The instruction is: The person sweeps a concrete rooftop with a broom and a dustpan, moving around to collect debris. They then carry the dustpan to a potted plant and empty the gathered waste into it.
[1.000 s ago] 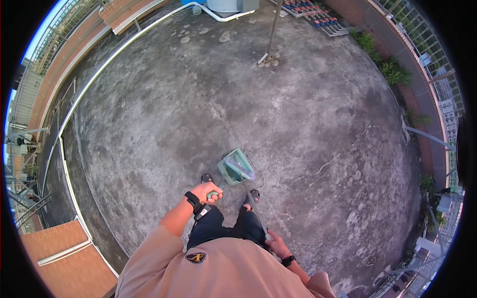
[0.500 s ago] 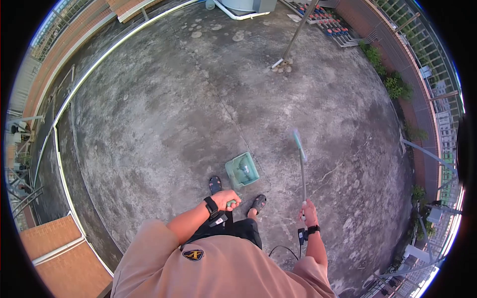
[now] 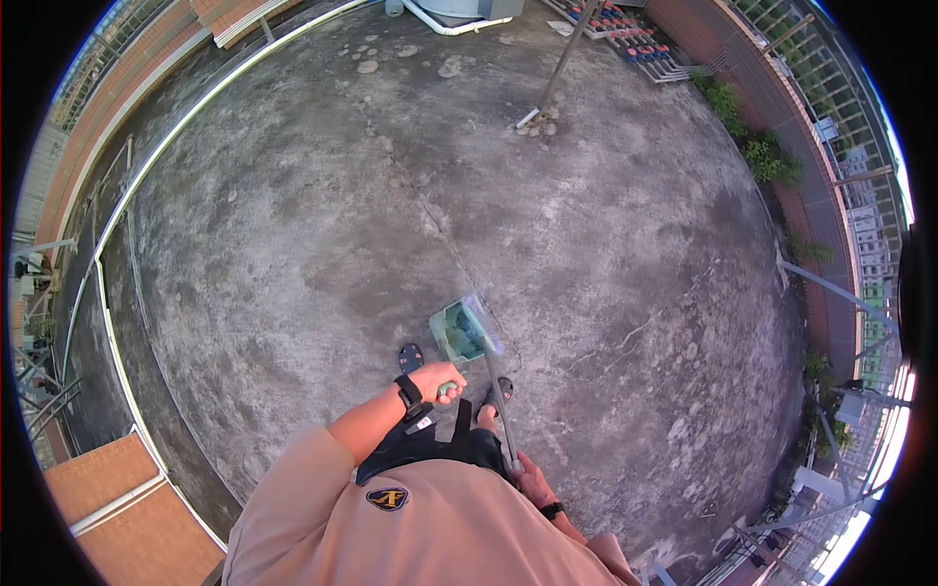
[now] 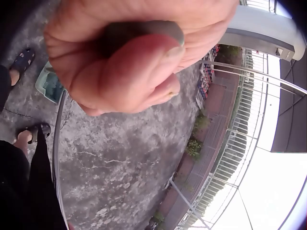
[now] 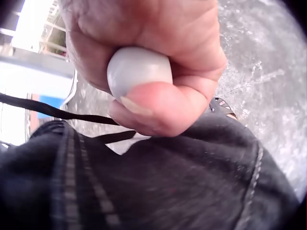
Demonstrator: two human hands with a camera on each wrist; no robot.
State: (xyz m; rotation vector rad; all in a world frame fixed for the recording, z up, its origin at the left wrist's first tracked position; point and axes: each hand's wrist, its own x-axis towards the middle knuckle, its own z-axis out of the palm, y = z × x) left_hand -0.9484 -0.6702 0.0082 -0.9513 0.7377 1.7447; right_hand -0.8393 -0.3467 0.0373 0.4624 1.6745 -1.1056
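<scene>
My left hand (image 3: 435, 379) grips the green handle (image 3: 447, 389) of a pale green dustpan (image 3: 439, 330) on the ground, just in front of the feet. Its fingers curl round the grip's rounded end (image 4: 169, 31) in the left wrist view. Dark bits (image 3: 461, 338) lie inside the pan. Down by the right thigh, my right hand (image 3: 534, 485) holds a broom by its grey stick (image 3: 503, 418). The purplish broom head (image 3: 482, 322) overlaps the pan's right side. In the right wrist view, fingers wrap the stick's white end (image 5: 139, 71), thumb folded across it.
Stained, cracked concrete (image 3: 322, 225) spreads around the feet. A metal pole (image 3: 567, 63) rises ahead, and a white pipe (image 3: 186, 122) runs along the left. Plants (image 3: 767, 161) grow by the brick wall at right. Sandals (image 3: 410, 358) stand close behind the dustpan.
The broom swung from the dustpan out to the right, then came back to the pan's right side. The right hand moved out and returned towards the thigh. The left hand kept its hold.
</scene>
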